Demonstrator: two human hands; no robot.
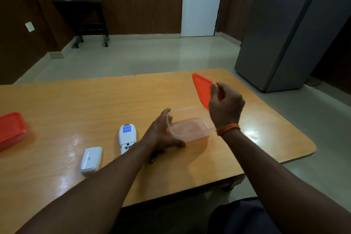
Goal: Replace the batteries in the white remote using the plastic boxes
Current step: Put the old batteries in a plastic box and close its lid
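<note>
A clear plastic box stands open and looks empty near the table's middle. My left hand grips its left rim. My right hand holds the box's orange lid tilted up above the box's far right corner. The white remote lies face down left of my left hand, with its battery bay uncovered. Its white battery cover rests apart, further left. Dark batteries lie partly hidden under my left wrist. A second box with an orange lid sits shut at the table's left edge.
The wooden table has a rounded right corner close to the clear box. A grey fridge stands beyond the table's right end. A white door and a dark side table are at the far wall.
</note>
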